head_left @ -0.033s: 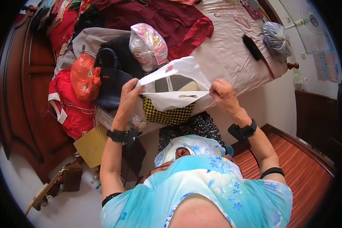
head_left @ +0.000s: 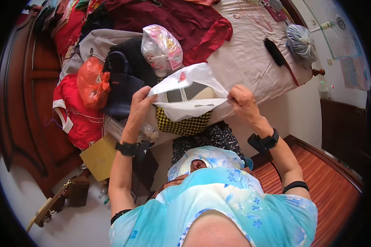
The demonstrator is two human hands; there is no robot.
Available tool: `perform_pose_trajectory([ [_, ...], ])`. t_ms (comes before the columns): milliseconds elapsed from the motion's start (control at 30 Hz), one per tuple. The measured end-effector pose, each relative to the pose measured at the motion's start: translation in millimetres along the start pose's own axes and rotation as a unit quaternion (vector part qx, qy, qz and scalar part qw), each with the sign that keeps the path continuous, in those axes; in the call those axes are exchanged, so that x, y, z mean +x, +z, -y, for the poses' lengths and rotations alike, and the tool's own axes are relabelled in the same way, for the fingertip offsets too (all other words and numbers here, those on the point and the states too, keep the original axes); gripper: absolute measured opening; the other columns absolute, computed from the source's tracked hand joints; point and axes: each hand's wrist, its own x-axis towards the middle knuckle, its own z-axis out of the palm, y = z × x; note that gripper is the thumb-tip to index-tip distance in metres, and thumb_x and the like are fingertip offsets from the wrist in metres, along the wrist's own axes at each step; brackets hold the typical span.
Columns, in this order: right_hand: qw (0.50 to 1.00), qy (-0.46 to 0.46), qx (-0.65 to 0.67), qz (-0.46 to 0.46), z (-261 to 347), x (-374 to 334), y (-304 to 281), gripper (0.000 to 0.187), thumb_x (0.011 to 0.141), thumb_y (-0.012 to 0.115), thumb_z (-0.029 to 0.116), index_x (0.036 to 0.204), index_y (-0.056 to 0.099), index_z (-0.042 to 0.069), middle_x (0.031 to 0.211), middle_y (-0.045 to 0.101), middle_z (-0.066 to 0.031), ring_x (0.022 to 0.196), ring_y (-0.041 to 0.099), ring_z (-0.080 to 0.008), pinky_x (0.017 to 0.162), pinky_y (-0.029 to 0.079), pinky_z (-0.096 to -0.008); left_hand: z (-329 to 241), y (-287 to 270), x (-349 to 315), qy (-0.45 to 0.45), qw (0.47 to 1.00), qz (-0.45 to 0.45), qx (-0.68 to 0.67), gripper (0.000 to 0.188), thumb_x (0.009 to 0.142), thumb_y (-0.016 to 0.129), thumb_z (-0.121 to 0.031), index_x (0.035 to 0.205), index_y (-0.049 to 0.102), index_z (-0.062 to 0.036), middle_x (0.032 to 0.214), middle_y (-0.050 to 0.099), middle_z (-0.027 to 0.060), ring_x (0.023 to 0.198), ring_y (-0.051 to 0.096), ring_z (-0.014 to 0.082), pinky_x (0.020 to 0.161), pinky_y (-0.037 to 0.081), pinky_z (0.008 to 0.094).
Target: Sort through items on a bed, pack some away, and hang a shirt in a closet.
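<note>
A white plastic bag (head_left: 202, 109) is stretched sideways between my two hands, its mouth spread. My left hand (head_left: 142, 98) pinches the bag's left edge. At the right corner my right hand (head_left: 240, 99) grips the same bag with curled fingers. Through the mouth I see something grey and beige with thin white cords; I cannot make out what it is. Below and behind the bag, at the bed's near edge, shows a black-and-yellow houndstooth cloth item (head_left: 183, 123), partly covered by it.
A dark handbag (head_left: 121, 92), a knotted orange bag (head_left: 91, 84) and a filled clear bag (head_left: 160, 51) crowd the bed on the left. Dark red clothing (head_left: 169, 24) lies behind. A black bed brush (head_left: 276, 53) rests at right. A yellow box (head_left: 98, 158) stands below left.
The white bag's mouth has shifted shape slightly, its far edge a little lower and the near edge's slot flatter. Both hands keep their hold in nearly the same place.
</note>
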Motion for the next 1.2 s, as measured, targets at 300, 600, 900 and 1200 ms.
perform_pose_trajectory([
  [300, 0.998, 0.028, -0.025, 0.047, -34, -21, 74, 0.005, 0.071, 0.056, 0.002, 0.07, 0.052, 0.005, 0.071, 0.053, -0.0135, 0.072, 0.054, -0.0347, 0.061, 0.043, -0.0429, 47, -15, -43, -0.047, 0.928, -0.051, 0.367, 0.021, 0.07, 0.067, -0.008, 0.086, 0.054, -0.0021, 0.082, 0.054, 0.013, 0.076, 0.052, 0.0226, 0.067, 0.042, 0.0322],
  [600, 0.998, 0.027, -0.02, -0.047, 15, -7, 64, 0.009, 0.07, 0.06, 0.0, 0.073, 0.053, 0.003, 0.072, 0.053, -0.0142, 0.073, 0.053, -0.034, 0.064, 0.043, -0.0432, 11, 35, 8, 0.252, 0.823, 0.01, 0.508, 0.044, 0.057, 0.078, -0.01, 0.095, 0.057, -0.0033, 0.102, 0.059, 0.0119, 0.103, 0.053, 0.0311, 0.089, 0.041, 0.0406],
  [900, 0.745, 0.438, 0.433, 0.255, 17, -70, 91, 0.058, 0.083, 0.065, 0.018, 0.133, 0.041, 0.002, 0.082, 0.062, -0.0083, 0.071, 0.058, -0.0112, 0.063, 0.049, -0.0247, 56, 26, 46, 0.101, 0.85, 0.113, 0.505, 0.019, 0.066, 0.069, -0.012, 0.084, 0.068, -0.0062, 0.093, 0.062, 0.0141, 0.093, 0.056, 0.0331, 0.079, 0.047, 0.0385],
  [1200, 0.462, 0.481, 0.745, 0.0, 18, -20, 140, 0.024, 0.088, 0.062, 0.021, 0.11, 0.055, 0.015, 0.09, 0.061, -0.0091, 0.071, 0.056, -0.0184, 0.075, 0.05, -0.0355, 38, 15, 43, -0.095, 0.98, 0.141, 0.104, 0.013, 0.078, 0.064, -0.013, 0.083, 0.065, -0.0017, 0.071, 0.063, 0.0001, 0.061, 0.054, 0.008, 0.058, 0.043, 0.0232],
])
